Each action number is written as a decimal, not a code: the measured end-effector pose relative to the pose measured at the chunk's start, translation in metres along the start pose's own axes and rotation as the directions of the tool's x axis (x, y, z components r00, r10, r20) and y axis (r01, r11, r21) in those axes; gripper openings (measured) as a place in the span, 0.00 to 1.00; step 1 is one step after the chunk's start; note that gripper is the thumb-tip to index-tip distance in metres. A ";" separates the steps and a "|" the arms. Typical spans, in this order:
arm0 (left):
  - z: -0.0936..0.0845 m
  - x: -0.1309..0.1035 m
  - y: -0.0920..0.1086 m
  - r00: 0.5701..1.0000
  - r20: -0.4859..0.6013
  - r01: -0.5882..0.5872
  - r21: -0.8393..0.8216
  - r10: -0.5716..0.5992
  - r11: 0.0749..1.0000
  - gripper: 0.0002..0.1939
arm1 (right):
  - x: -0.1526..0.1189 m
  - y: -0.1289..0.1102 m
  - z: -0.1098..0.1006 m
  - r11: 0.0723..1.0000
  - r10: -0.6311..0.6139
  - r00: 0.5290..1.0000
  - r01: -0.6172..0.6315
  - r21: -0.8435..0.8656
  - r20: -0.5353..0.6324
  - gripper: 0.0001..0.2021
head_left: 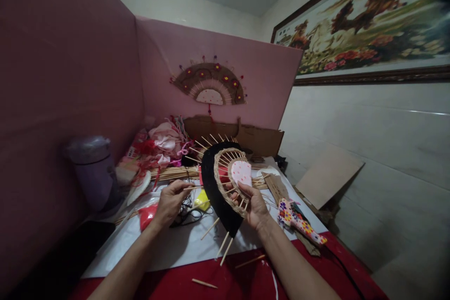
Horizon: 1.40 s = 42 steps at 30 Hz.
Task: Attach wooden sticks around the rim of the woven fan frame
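Note:
A fan-shaped craft piece (215, 187) is held up above the white sheet, tilted on its side. It has a black outer band, a woven twine ring, a pink dotted half-round centre and thin wooden sticks poking out past the band. My right hand (256, 204) grips its inner part, thumb on the pink centre and some fingers behind, seen through the sticks. On the left, my left hand (174, 199) pinches the outer end of one stick between closed fingers. Black cord (191, 215) and a yellow packet (201, 200) lie behind and below the piece.
A bundle of sticks (172, 173) and pink cloth lie at the back left. A lidded purple container (93, 176) stands far left. A flower-patterned glue gun (300, 222) lies at right. A finished fan (214, 77) hangs on the pink board. Loose sticks lie on the red cloth (176, 286).

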State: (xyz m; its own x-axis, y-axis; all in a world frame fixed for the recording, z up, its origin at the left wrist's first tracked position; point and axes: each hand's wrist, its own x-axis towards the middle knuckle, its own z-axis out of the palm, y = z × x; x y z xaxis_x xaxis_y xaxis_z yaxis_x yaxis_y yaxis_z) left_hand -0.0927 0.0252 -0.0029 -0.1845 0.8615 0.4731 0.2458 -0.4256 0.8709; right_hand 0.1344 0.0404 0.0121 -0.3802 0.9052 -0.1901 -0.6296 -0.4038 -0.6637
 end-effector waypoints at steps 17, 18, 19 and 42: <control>-0.035 0.007 0.020 0.919 -0.061 -0.293 0.556 0.389 0.778 0.07 | -0.004 0.003 0.001 0.943 0.014 0.999 -0.023 -0.333 -0.029 0.11; -0.036 0.007 0.020 0.917 -0.042 -0.305 0.567 0.396 0.765 0.07 | -0.004 0.003 0.001 0.941 0.023 0.999 -0.030 -0.338 -0.023 0.11; -0.036 0.007 0.019 0.916 -0.028 -0.312 0.576 0.400 0.756 0.08 | -0.004 0.003 0.000 0.940 0.035 0.999 -0.039 -0.340 -0.019 0.12; -0.046 0.011 0.023 0.913 0.174 0.401 -0.215 -0.369 0.890 0.19 | -0.001 -0.017 -0.019 0.940 0.102 0.994 -0.081 -0.330 0.048 0.11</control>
State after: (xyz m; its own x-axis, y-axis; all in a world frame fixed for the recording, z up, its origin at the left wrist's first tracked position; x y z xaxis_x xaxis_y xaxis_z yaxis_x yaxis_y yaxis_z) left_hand -0.1327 0.0126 0.0286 -0.0932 0.9919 0.0869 -0.0595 -0.0926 0.9939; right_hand 0.1581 0.0484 0.0097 -0.4750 0.8516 -0.2217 -0.3376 -0.4090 -0.8478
